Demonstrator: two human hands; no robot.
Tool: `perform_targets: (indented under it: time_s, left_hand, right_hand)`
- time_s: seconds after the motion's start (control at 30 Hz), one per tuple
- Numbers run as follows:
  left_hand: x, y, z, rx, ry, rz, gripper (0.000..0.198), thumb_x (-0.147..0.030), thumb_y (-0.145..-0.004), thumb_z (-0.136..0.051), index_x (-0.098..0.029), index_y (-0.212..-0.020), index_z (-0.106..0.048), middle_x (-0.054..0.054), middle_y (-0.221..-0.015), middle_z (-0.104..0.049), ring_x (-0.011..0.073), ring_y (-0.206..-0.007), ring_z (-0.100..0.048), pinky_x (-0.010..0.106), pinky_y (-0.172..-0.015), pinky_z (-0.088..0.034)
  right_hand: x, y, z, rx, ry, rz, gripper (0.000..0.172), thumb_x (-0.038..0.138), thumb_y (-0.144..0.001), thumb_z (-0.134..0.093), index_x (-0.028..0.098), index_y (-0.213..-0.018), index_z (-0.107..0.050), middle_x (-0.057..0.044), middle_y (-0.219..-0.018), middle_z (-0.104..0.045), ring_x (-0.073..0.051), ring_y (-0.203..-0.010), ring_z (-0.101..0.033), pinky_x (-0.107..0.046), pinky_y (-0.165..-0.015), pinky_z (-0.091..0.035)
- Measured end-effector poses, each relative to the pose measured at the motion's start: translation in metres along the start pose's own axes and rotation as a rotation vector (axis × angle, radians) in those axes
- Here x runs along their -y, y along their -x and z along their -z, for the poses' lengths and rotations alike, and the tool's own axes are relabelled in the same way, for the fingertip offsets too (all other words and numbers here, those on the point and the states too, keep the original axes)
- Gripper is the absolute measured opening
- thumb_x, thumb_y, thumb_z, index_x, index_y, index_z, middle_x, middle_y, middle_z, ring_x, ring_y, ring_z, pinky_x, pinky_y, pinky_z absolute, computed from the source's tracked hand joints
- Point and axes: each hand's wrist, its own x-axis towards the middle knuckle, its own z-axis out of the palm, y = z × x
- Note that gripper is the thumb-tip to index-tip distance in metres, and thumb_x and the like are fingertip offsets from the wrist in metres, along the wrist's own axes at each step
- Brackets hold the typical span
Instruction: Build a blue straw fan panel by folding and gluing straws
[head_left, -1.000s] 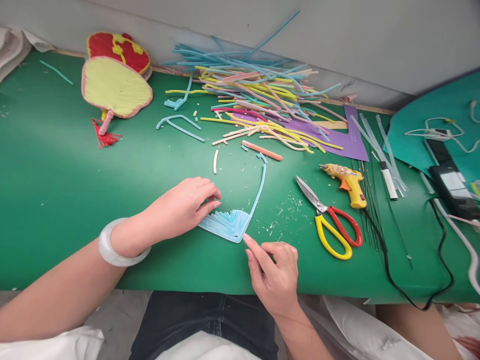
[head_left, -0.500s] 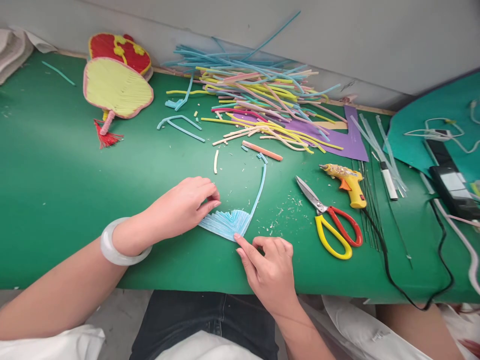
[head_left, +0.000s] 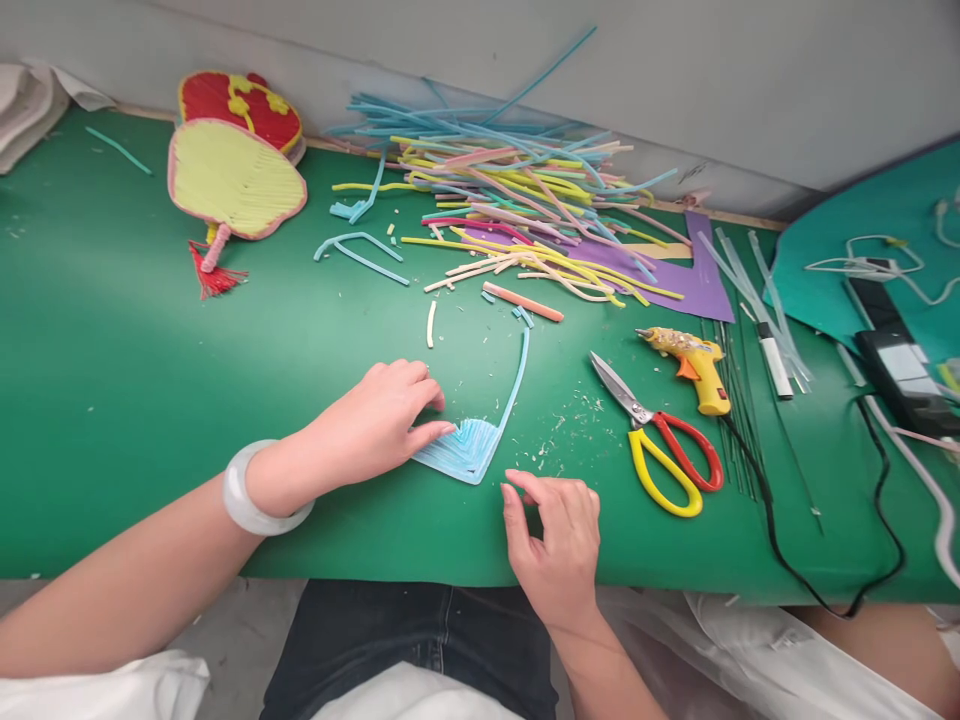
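A light-blue ribbed piece (head_left: 469, 452), made of pipe cleaners laid side by side, lies flat on the green table in front of me. One blue strip (head_left: 517, 375) runs up from its right corner and curves at the top. My left hand (head_left: 386, 420) rests over the piece's left part and hides it, thumb stretched onto the ribs and fingers loosely bent apart from it. To the right of the piece, my right hand (head_left: 556, 535) is off it, with a gap between thumb and forefinger and nothing held.
Scissors (head_left: 646, 425) and a yellow glue gun (head_left: 694, 365) lie to the right, with a black cord. A heap of coloured pipe cleaners (head_left: 510, 190) spreads along the back. Two fans (head_left: 236, 180) sit at the back left. A person's sleeve (head_left: 750, 640) shows at lower right.
My right hand has lifted off the blue piece's lower corner and drawn back right. My left hand has shifted slightly right, its thumb now lying across the ribs.
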Motion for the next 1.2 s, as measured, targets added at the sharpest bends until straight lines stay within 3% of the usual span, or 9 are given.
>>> perform_targets:
  time_s: [0.27,0.47,0.63,0.83,0.93,1.03,1.1,1.2]
  left_hand:
    - [-0.002,0.000,-0.011,0.027,0.073,-0.084,0.014,-0.034,-0.093,-0.057,-0.020,-0.089,-0.057,0.004,-0.097,-0.059,0.0218,-0.090,-0.052,0.035,-0.080,-0.037]
    - [-0.003,0.000,-0.004,0.058,0.177,-0.042,0.010,-0.030,-0.092,-0.056,-0.021,-0.087,-0.056,0.004,-0.092,-0.061,0.0217,-0.087,-0.054,0.033,-0.078,-0.039]
    - [-0.001,-0.001,0.004,0.146,0.423,0.033,0.019,-0.041,-0.093,-0.053,-0.023,-0.089,-0.056,-0.001,-0.081,-0.064,0.0169,-0.072,-0.056,0.028,-0.064,-0.040]
    - [0.002,-0.002,0.012,0.070,0.571,0.024,0.023,-0.044,-0.090,-0.057,-0.021,-0.088,-0.057,-0.002,-0.081,-0.061,0.0138,-0.072,-0.055,0.026,-0.066,-0.043]
    - [0.001,0.001,0.018,0.020,0.579,0.005,0.024,-0.045,-0.090,-0.058,-0.021,-0.088,-0.058,-0.001,-0.085,-0.062,0.0140,-0.076,-0.056,0.026,-0.070,-0.044]
    - [-0.001,0.004,0.022,-0.003,0.574,-0.008,0.026,-0.046,-0.091,-0.057,-0.020,-0.088,-0.059,-0.001,-0.085,-0.063,0.0146,-0.078,-0.058,0.027,-0.071,-0.046]
    - [-0.001,0.005,0.022,-0.011,0.577,-0.013,0.027,-0.048,-0.090,-0.058,-0.021,-0.089,-0.060,0.000,-0.087,-0.065,0.0158,-0.081,-0.060,0.029,-0.075,-0.048]
    - [0.001,0.005,0.023,-0.149,0.602,-0.037,0.037,-0.051,-0.085,-0.066,-0.022,-0.108,-0.061,0.006,-0.113,-0.067,0.0215,-0.105,-0.062,0.036,-0.093,-0.049]
  right_hand:
    - [0.002,-0.001,0.000,0.008,0.013,-0.032,0.012,0.016,-0.095,-0.058,0.021,-0.104,-0.063,-0.003,-0.082,-0.066,-0.018,-0.077,-0.058,-0.033,-0.074,-0.040]
    - [-0.002,-0.001,-0.002,0.008,-0.081,-0.098,0.011,0.018,-0.096,-0.057,0.021,-0.102,-0.064,-0.004,-0.085,-0.068,-0.017,-0.078,-0.058,-0.033,-0.075,-0.042]
    - [-0.003,-0.008,-0.003,0.064,-0.280,-0.384,0.018,0.032,-0.097,-0.053,0.021,-0.106,-0.066,-0.005,-0.093,-0.070,-0.017,-0.081,-0.062,-0.034,-0.077,-0.048]
    - [0.004,-0.028,-0.002,0.163,-0.736,-0.735,0.062,0.047,-0.092,-0.060,0.023,-0.146,-0.040,-0.014,-0.135,-0.059,-0.017,-0.091,-0.064,-0.033,-0.073,-0.055]
    - [0.006,-0.040,-0.002,0.303,-0.948,-0.819,0.067,0.053,-0.086,-0.064,0.021,-0.143,-0.045,-0.012,-0.119,-0.067,-0.016,-0.079,-0.065,-0.029,-0.062,-0.053]
    - [0.009,-0.053,-0.002,0.451,-1.066,-0.827,0.048,0.055,-0.082,-0.068,0.018,-0.114,-0.066,-0.004,-0.083,-0.069,-0.013,-0.063,-0.058,-0.025,-0.052,-0.045]
    - [0.011,-0.062,-0.002,0.473,-1.090,-0.822,0.037,0.053,-0.078,-0.072,0.019,-0.092,-0.070,0.000,-0.071,-0.064,-0.011,-0.060,-0.053,-0.024,-0.051,-0.042]
    - [0.013,-0.077,0.000,0.410,-1.111,-0.817,0.033,0.049,-0.073,-0.078,0.019,-0.084,-0.071,0.000,-0.071,-0.065,-0.011,-0.063,-0.053,-0.024,-0.057,-0.042]
